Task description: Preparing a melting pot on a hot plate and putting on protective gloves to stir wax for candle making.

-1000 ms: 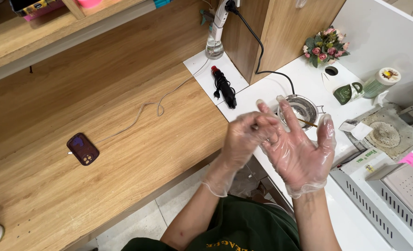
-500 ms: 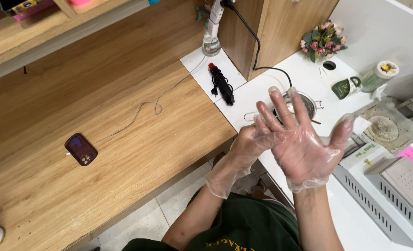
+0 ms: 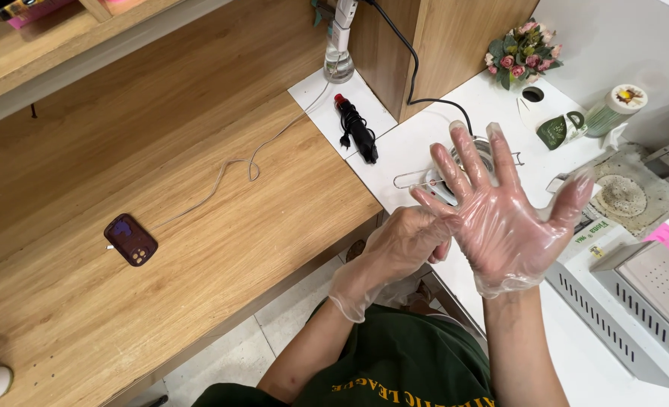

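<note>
A pale wooden surface (image 3: 199, 226) fills your left half of the view, and a white surface (image 3: 417, 151) joins it at 3 o'clock. On the wood, out at 9 o'clock from your hands, lies a dark phone (image 3: 131, 240) with a thin cable (image 3: 229, 169) running off toward 1 o'clock. At 12 o'clock a black coiled cord (image 3: 357, 130) rests on the white part, and past your raised fingers sits a small metal pot (image 3: 487, 151). A bunch of pink flowers (image 3: 521, 54) stands at 1 o'clock, with a green mug (image 3: 562, 130) just beside it toward 3 o'clock. A grey vented machine (image 3: 628, 301) lies at 4 o'clock.

Your right hand (image 3: 511, 226) is up and flat, palm away from you, fingers (image 3: 470, 154) spread wide and grasping nothing. Its clear glove (image 3: 515, 252) already covers it down to the wrist, though the film looks loose and wrinkled. Your left hand (image 3: 406, 241), gloved as well, sits at 9 o'clock of the right; its fingers are curled in, pinching the right glove's film near the little-finger edge.

By the look of it, both gloves are on; what seems left is snugging the right one down.
</note>
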